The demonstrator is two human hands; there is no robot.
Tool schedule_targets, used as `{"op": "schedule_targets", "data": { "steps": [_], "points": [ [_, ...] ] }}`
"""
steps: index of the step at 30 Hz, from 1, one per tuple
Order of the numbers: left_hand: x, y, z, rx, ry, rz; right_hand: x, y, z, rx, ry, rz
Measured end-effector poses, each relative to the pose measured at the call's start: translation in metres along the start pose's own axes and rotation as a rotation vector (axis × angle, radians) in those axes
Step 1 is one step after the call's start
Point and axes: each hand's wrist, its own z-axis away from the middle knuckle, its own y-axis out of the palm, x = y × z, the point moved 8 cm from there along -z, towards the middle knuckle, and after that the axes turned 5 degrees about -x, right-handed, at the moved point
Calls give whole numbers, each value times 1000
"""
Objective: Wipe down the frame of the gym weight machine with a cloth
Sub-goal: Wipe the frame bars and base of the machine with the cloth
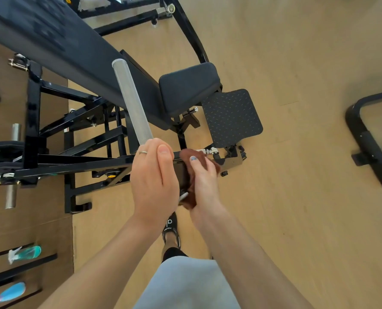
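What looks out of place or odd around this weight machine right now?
Nothing looks damaged or spilled. The one oddity is two spray bottles, a green one and a blue one, lying on their sides on the floor at lower left, away from the brown cloth being pressed on the black frame.

A single wide-angle head-worn view looks steeply down from above, close over the left hand (pixel 154 181) and right hand (pixel 204 184); beyond them lies the black steel machine frame (pixel 33 103), beneath them the tan floor (pixel 297 197).
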Motion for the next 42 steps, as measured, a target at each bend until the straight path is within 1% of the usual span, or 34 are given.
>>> {"op": "schedule_targets", "data": {
  "steps": [3,5,9,13,18,23,28,30,33,35,38,42],
  "points": [
    [1,1,0,7,-23,0,-3,13,29,133,-13,-15],
    [2,1,0,13,-36,0,-3,15,33,151,-3,-32],
    [2,2,0,27,-31,-2,-8,11,14,75,42,-62],
    [1,3,1,35,-12,-5,-12,-9,-30,-80,79,-79],
    [-2,1,-1,36,10,10,0,-35,-87,-153,131,-74],
    [1,2,-2,35,-7,-4,6,-42,-106,-164,121,-72],
    [-1,1,0,32,4,-7,7,-30,-66,-146,104,-175],
    [0,3,-1,38,7,-26,3,-12,-31,-83,85,-137],
    [-1,3,0,44,13,-47,5,7,22,19,27,10],
    [-2,3,0,46,17,-45,14,9,38,36,-32,105],
    [-1,4,0,57,31,-58,27,6,30,5,-100,240],
    [-4,3,1,51,55,-86,28,-3,-25,-30,-182,495]
  ]
}}
